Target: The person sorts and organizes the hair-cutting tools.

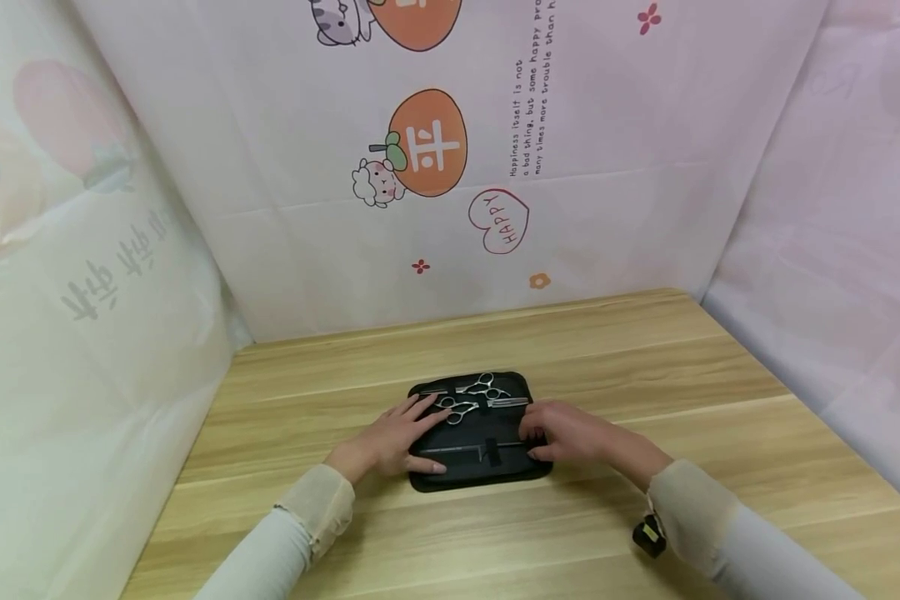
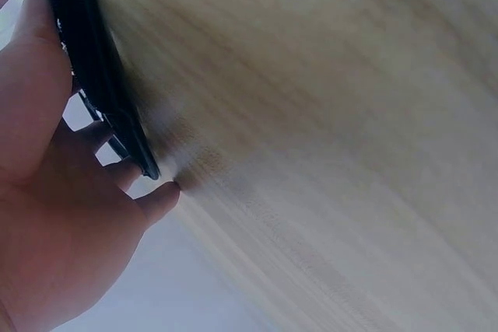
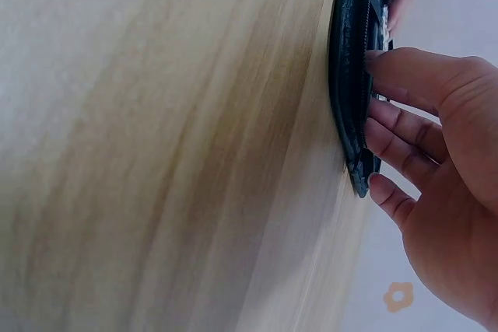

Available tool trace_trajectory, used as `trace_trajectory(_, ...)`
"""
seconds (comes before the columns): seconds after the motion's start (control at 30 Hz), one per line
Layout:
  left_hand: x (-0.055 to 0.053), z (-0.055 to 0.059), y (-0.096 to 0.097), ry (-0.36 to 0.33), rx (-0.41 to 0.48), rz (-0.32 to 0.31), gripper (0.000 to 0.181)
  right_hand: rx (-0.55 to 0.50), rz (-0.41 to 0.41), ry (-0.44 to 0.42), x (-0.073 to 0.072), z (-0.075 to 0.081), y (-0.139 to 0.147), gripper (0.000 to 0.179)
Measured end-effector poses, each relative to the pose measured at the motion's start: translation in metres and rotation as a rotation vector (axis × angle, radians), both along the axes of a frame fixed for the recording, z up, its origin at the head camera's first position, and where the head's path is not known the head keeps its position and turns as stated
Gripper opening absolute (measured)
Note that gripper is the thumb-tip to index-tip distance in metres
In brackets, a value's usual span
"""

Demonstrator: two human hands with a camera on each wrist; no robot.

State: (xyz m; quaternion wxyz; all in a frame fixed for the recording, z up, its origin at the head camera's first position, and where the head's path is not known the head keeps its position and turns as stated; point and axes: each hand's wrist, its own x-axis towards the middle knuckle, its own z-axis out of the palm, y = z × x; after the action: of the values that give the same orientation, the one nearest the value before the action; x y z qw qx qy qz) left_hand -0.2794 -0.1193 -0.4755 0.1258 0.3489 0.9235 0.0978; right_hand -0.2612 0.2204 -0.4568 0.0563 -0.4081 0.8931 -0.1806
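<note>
An unfolded black zip case [image 1: 461,467] lies on the wooden table. Two pairs of silver scissors, the upper pair [image 1: 486,381] and the lower pair [image 1: 457,410], rest in its far half under straps. A thin dark comb-like tool [image 1: 450,450] lies across the near half, held by a strap [image 1: 492,452]. My left hand [image 1: 393,437] rests on the case's left side with fingers extended, fingertips near the lower scissors' handles. At the right edge, my right hand [image 1: 570,431] touches the case with bent, spread fingers; its thumb [image 3: 412,71] lies along the zipped edge.
The wooden table [image 1: 330,533] extends around the case. Printed white sheeting [image 1: 607,225] stands behind it, with more sheeting at left and right. A small black box with a yellow label [image 1: 648,536] is beside the right wrist.
</note>
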Motion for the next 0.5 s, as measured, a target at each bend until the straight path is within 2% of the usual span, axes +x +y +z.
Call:
trace_trajectory(0.33,-0.0055,0.003,-0.0022,-0.009,0.06,0.013,0.089,0.005,-0.048,-0.015,-0.0028,0.0018,0.0049,0.014)
trace_trajectory(0.5,-0.0074,0.0062,-0.002,0.0,0.085,0.025,0.083,-0.022,-0.018,-0.007,-0.0056,0.0026,0.0042,0.006)
